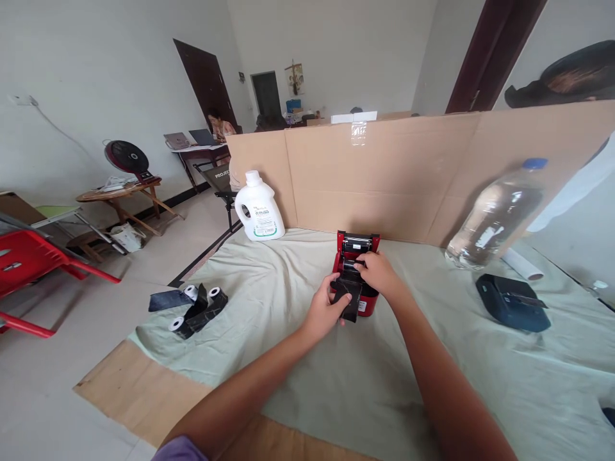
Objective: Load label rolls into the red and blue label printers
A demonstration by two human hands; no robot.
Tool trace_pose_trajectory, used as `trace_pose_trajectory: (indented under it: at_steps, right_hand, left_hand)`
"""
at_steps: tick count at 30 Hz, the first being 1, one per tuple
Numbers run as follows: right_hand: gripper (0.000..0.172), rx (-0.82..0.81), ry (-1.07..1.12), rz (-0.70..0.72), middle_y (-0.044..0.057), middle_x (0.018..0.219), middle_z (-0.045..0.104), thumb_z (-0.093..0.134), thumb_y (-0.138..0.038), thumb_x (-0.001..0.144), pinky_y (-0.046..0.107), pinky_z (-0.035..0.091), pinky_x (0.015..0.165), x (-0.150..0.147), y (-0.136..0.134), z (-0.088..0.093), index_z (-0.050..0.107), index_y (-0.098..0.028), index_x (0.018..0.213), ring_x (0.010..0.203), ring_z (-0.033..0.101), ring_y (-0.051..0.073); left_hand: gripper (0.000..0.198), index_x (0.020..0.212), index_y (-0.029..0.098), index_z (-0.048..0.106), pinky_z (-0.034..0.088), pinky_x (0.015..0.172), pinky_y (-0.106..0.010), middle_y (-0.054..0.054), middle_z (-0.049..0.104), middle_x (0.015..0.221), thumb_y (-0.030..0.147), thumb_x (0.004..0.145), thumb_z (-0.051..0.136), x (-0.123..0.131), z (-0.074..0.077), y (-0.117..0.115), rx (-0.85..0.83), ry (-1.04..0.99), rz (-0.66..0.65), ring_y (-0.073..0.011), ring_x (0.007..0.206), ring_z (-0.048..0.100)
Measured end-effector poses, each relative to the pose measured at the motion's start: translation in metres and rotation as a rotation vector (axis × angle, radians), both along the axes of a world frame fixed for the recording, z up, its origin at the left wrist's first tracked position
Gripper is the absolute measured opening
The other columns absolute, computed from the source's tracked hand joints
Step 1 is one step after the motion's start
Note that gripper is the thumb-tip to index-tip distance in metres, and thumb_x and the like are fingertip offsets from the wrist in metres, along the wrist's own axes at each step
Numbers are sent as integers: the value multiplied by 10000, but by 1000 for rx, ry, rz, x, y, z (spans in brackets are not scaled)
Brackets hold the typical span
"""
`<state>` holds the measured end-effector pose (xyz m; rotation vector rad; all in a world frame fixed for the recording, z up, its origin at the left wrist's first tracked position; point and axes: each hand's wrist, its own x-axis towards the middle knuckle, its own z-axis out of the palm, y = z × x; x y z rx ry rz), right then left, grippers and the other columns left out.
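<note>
In the middle of the cloth stands a small red-and-black label printer (pixel 368 303) with its lid raised, showing rollers inside. A strip of black paper (pixel 352 312) hangs out over its front. My left hand (pixel 323 308) is closed on this strip, thumb on top, at the printer's front left. Bent over the printer's inside from the right, my right hand (pixel 377 272) has its fingertips near the roller below the lid. What those fingertips pinch or press is too small to make out.
On the left lie several rolls of black paper (pixel 205 315). A white detergent jug (pixel 262 211) stands at the back left, before a cardboard screen (pixel 365 179). To the right are a large clear bottle (pixel 500 214), a dark blue device (pixel 512 304) and a white roll (pixel 526 264). People are beyond the screen.
</note>
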<state>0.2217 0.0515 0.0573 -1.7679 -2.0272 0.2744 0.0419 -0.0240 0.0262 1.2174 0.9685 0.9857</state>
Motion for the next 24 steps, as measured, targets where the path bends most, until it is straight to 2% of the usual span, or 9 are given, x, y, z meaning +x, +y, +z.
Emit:
trace_pose_trajectory:
  at_steps: [3, 5, 9, 11, 13, 16, 19, 22, 24]
  right_hand:
    - [279, -80, -71, -69, 155, 978, 736, 500, -238, 932, 405, 415, 898, -3, 6, -1, 760, -171, 1011, 1114, 550, 332]
    - [279, -94, -82, -98, 166, 982, 739, 506, -239, 928, 421, 407, 897, -5, 9, -1, 764, -169, 1008, 1141, 538, 352]
    - [189, -85, -70, -124, 141, 956, 738, 590, -272, 871, 429, 399, 884, -4, 10, -5, 755, -198, 927, 1145, 533, 359]
    - [135, -52, 46, -155, 103, 875, 724, 609, -296, 837, 393, 414, 827, 2, 11, -8, 714, -212, 830, 1032, 576, 315]
    - [105, 31, 263, -268, 62, 795, 683, 609, -313, 797, 356, 423, 753, 12, 12, -9, 645, -214, 788, 856, 590, 253]
    - [219, 199, 666, -409, 34, 876, 659, 586, -347, 752, 328, 434, 721, 26, 18, -7, 586, -217, 929, 786, 571, 201]
    - [338, 222, 962, -296, 33, 1027, 659, 553, -468, 784, 316, 449, 763, 28, 23, -7, 579, -237, 1030, 903, 579, 198]
    - [356, 191, 1008, -166, 11, 932, 638, 530, -579, 819, 319, 449, 790, 23, 21, -12, 591, -240, 907, 903, 562, 197]
    - [330, 206, 993, -120, -4, 860, 597, 539, -565, 832, 323, 443, 809, 20, 15, -18, 573, -237, 829, 887, 548, 193]
  left_hand:
    - [711, 1378, 203, 408, 373, 338, -183, 84, 571, 616, 473, 797, 716, 7, 6, 5, 7, -10, 5, -69, 353, 484]
    - [728, 1374, 178, 412, 364, 325, -178, 74, 573, 604, 501, 791, 705, 11, 5, 8, 9, -32, 12, -99, 386, 543]
    - [738, 1363, 156, 440, 363, 328, -173, 54, 581, 618, 537, 785, 694, 12, 0, 11, -1, -55, 18, -144, 466, 633]
    - [733, 1359, 146, 455, 353, 331, -172, 49, 585, 626, 542, 788, 688, 12, -1, 12, 2, -60, 10, -134, 455, 623]
    - [731, 1354, 134, 468, 351, 335, -175, 42, 591, 636, 546, 789, 684, 11, -1, 11, 3, -69, 9, -128, 454, 616]
    - [701, 1317, 123, 510, 353, 343, -178, 39, 582, 642, 542, 784, 685, 10, 2, 8, -5, -66, 12, -128, 472, 623]
    - [641, 1274, 119, 553, 347, 354, -176, 41, 566, 631, 535, 800, 669, 9, 4, 3, -14, -53, 16, -129, 481, 632]
    - [623, 1298, 130, 555, 346, 361, -174, 40, 565, 635, 525, 826, 647, 10, 2, -1, -6, -46, 32, -134, 499, 648]
    - [620, 1323, 140, 548, 349, 365, -174, 43, 557, 628, 519, 839, 639, 10, -1, -3, 3, -43, 41, -144, 521, 663]
